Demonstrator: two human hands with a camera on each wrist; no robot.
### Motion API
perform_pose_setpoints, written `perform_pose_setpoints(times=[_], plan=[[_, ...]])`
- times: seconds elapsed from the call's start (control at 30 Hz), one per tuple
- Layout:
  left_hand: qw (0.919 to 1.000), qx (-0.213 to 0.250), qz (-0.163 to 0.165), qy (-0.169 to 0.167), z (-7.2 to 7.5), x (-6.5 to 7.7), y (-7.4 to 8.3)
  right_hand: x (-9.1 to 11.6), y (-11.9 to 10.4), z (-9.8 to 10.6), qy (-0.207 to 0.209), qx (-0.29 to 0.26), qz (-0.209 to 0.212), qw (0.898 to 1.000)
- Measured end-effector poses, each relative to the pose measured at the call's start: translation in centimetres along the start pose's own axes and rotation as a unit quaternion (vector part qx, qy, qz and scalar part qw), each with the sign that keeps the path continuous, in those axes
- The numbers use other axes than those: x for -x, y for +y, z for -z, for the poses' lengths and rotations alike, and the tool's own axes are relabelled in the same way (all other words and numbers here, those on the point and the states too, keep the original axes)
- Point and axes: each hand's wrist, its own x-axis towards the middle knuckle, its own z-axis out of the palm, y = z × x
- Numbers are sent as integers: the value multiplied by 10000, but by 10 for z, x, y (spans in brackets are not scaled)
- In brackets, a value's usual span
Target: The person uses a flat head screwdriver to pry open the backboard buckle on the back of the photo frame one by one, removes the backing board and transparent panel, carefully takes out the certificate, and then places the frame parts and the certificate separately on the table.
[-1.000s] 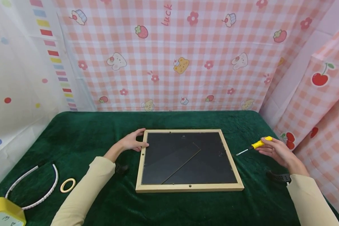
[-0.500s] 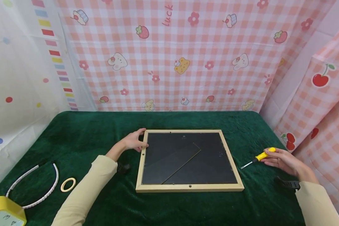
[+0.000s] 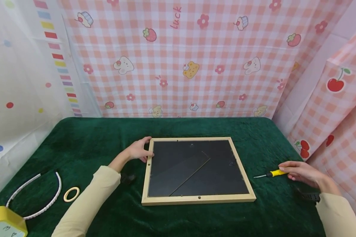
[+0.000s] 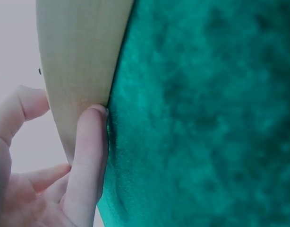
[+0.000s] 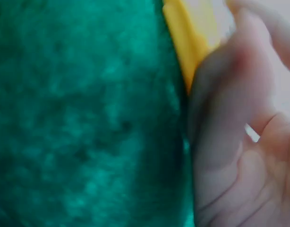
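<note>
A picture frame (image 3: 198, 198) with a pale wooden border lies back side up, its black backing board (image 3: 178, 174) showing a thin diagonal strut line. My left hand (image 3: 137, 149) grips the frame's left edge, thumb over the top face. In the left wrist view, a finger (image 4: 90, 146) presses the wooden side. To the right of the frame, my right hand (image 3: 302, 172) holds a screwdriver (image 3: 276, 173) by its yellow handle, the metal tip pointing left and low over the cloth. Whether the screwdriver touches the cloth is unclear. The handle's far end is hidden by the fingers.
A green cloth (image 3: 219, 220) covers the table. At the left lie a white headband (image 3: 44, 210), a pale ring (image 3: 71, 194) and a yellow clock (image 3: 6, 219), partly cut off. A pink checked curtain (image 3: 178, 65) hangs behind the table.
My right hand has moved right and nearer to me, lowering the screwdriver, which now lies flatter. My left hand stays on the frame's left edge.
</note>
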Motion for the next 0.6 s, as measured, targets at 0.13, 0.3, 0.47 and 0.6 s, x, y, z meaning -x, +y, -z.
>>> perform_pose_setpoints(times=[0.13,0.3,0.47,0.6], plan=[[10000,-30,-3,35,0,5,-1,0,-8,-3,315,898,-238,9952],[10000,-58,-17,-5,0,11,-3,-5,-22,-17,1183,2133,-183,9696],[10000,-55,-61,-15,-1,18,-3,-34,-49,-57,1501,2837,636,9449],[9999,48,-141,-37,-4,25,-5,-67,-68,-100,822,3104,1307,9380]])
